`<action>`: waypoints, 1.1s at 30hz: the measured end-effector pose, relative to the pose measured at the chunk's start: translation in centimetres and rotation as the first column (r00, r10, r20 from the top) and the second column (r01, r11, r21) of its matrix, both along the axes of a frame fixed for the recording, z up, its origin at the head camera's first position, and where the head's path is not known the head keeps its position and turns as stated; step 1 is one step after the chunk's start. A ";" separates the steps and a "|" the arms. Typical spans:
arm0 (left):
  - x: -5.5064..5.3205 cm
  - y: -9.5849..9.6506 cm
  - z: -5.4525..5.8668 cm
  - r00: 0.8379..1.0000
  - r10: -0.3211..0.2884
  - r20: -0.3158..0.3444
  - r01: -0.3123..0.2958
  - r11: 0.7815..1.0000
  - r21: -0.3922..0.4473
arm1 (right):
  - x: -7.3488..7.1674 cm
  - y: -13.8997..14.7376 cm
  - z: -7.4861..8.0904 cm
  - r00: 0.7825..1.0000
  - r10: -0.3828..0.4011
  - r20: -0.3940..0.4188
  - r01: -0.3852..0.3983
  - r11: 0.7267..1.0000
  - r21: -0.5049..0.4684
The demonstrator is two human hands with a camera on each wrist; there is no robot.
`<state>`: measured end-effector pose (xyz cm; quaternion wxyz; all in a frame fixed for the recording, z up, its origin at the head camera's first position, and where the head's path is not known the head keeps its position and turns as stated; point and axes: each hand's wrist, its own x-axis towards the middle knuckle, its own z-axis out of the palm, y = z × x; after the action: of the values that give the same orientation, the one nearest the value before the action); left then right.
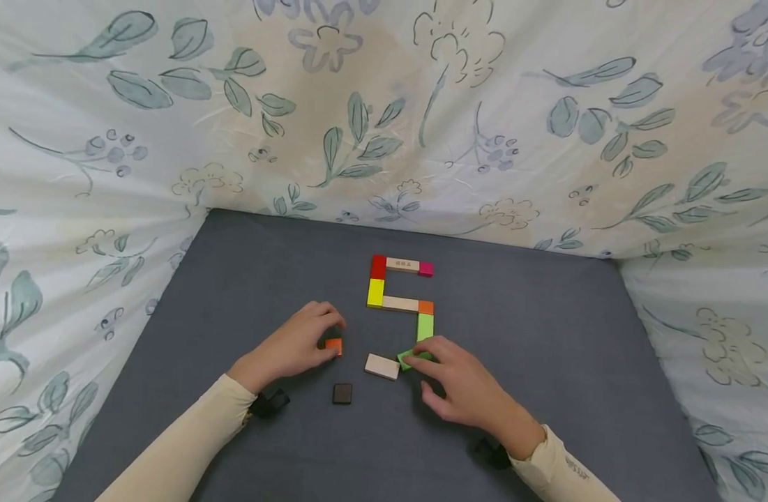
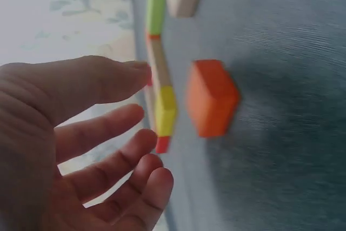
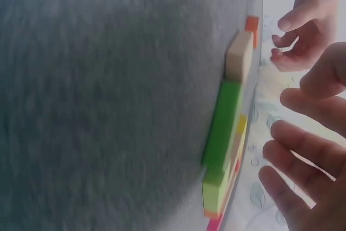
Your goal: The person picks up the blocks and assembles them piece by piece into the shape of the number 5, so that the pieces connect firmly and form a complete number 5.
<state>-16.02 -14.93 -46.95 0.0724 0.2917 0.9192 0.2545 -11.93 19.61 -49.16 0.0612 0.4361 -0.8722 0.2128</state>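
My left hand (image 1: pixel 296 341) is beside a loose orange block (image 1: pixel 335 346). In the left wrist view the fingers are relaxed and a gap separates them from that block. Over a green block (image 1: pixel 405 361) hovers my right hand (image 1: pixel 465 383). Its fingers are spread and slightly bent, and they hold nothing in the right wrist view. The green block slants below a light green block (image 1: pixel 425 326), its right part hidden by the fingers in the head view. Left of it, a pale wooden block (image 1: pixel 381 367) lies tilted.
A dark square block (image 1: pixel 342 394) lies nearer me. Farther off, a bent line joins a pink block (image 1: pixel 425 269), a pale block (image 1: pixel 402 265), a red block (image 1: pixel 378 267), a yellow block (image 1: pixel 375 293), another pale block (image 1: pixel 400 304) and a small orange block (image 1: pixel 425 307). Floral cloth (image 1: pixel 371 160) borders the table.
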 end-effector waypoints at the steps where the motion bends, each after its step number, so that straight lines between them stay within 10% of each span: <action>1: 0.0 -0.2 -0.3 1.000 0.004 0.007 -0.004 1.000 -0.012 | 0.1 -0.2 -0.1 1.000 0.002 0.001 -0.002 1.000 0.011; 33: 0.2 0.8 -1.2 0.998 0.039 0.052 -0.035 0.997 -0.065 | 0.6 -1.2 -0.9 0.998 -0.032 0.058 0.025 0.993 0.117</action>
<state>-15.78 -14.10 -48.20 0.1013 0.2653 0.9299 0.2338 -11.30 18.38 -50.08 0.0126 0.4199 -0.8907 0.1738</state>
